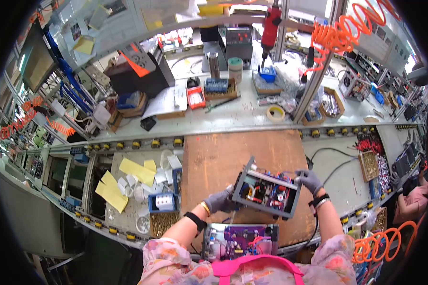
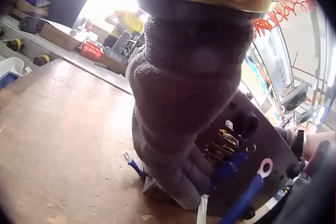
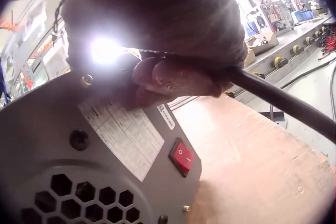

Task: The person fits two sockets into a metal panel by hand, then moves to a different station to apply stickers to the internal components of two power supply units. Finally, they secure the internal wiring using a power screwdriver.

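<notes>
A grey metal electronic unit (image 1: pixel 267 194), its case open with packed components and wires inside, is held slanted over the brown board. My gloved left hand (image 1: pixel 219 201) grips one end panel (image 2: pixel 273 155) at its edge; blue wires with ring terminals (image 2: pixel 266 168) hang beside the fingers. On the opposite end, my gloved right hand (image 1: pixel 310 181) holds the top of the rear panel (image 3: pixel 47 129), beside a thick black cable (image 3: pixel 283 106). That panel carries a white label (image 3: pixel 126 139), a red rocker switch (image 3: pixel 182 157) and hexagonal vents. The right fingertips are partly hidden behind the panel's edge.
Close to my body lies a second unit with a purple circuit board (image 1: pixel 242 240). Yellow sheets (image 1: pixel 138 171), a blue bin (image 1: pixel 164 203) and brass screws (image 1: pixel 164 223) are at left. A red power screwdriver (image 1: pixel 271 28) hangs above; black cable trails right over the brown board (image 1: pixel 204 161).
</notes>
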`<state>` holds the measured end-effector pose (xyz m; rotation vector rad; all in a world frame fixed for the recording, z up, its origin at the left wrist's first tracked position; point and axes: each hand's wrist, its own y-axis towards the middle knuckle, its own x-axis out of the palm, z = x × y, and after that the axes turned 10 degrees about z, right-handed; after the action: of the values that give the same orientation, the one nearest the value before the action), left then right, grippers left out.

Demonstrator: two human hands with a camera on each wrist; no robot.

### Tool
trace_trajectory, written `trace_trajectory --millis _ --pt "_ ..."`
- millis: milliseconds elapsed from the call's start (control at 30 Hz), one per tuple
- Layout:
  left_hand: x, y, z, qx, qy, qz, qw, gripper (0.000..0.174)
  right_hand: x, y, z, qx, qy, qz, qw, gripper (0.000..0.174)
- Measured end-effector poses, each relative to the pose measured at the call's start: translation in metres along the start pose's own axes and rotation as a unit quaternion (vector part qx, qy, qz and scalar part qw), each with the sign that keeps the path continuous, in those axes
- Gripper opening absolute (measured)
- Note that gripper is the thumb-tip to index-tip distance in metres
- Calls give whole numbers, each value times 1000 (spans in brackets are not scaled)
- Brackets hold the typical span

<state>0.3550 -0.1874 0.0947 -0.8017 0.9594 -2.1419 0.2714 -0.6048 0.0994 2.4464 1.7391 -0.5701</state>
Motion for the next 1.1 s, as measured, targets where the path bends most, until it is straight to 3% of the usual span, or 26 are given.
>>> trace_trajectory --millis 33,67,133,200,267,333,400,467,500,567,600,633,667,733,800,867,933,967,1000,1100 --pt "11 -15 8 -23 -131 3 991 83 3 -3 0 9 17 4 1000 41" --pt "6 -6 2 13 -146 -12 989 82 2 -4 -3 18 31 8 999 40" --pt "7 -3 -3 -13 -223 15 975 74 6 -9 -22 16 1 23 1000 39" --pt "3 5 -12 21 -223 25 974 66 11 -10 -41 16 8 33 999 40" --pt "9 -12 3 63 -250 75 963 61 24 -14 -73 -26 30 51 998 40" --pt "2 -25 15 72 -281 83 953 58 45 -15 -91 -160 15 103 982 39" --pt "-29 1 8 129 -368 60 919 52 69 -26 -124 -293 -47 151 943 37" --pt "-62 32 -5 197 -421 49 884 48 88 -41 -145 -312 -119 148 931 37" --pt "-69 24 -5 200 -366 116 901 46 94 -39 -140 -379 -130 131 907 37" --pt "-78 -4 -10 198 -249 249 915 43 106 -41 -113 -365 -174 78 911 42" --pt "-85 -13 -13 197 -223 251 921 42 113 -44 -114 -347 -181 39 919 44" --pt "-90 -22 -21 191 -199 255 927 41 118 -43 -116 -430 -222 28 875 50" --pt "-91 -30 -34 180 -178 258 932 40 118 -39 -120 -426 -241 17 872 51" --pt "-86 -59 -47 237 -179 267 917 35 121 -41 -118 -399 -273 -10 875 53" --pt "-81 -87 -52 251 -86 293 919 35 123 -46 -124 -377 -295 8 878 55" --pt "-66 -107 -57 357 104 347 861 37 123 -65 -151 -409 -376 54 830 54" --pt "-22 -163 -30 374 250 369 813 40 119 -80 -166 -417 -347 61 838 49" --pt "-9 -169 -30 425 313 378 761 40 119 -92 -173 -421 -330 64 842 46" --pt "4 -173 -31 473 376 380 701 41 120 -110 -186 -400 -268 30 876 43" --pt "46 -191 -19 501 467 321 654 39 136 -166 -235 -339 -115 -47 932 31"
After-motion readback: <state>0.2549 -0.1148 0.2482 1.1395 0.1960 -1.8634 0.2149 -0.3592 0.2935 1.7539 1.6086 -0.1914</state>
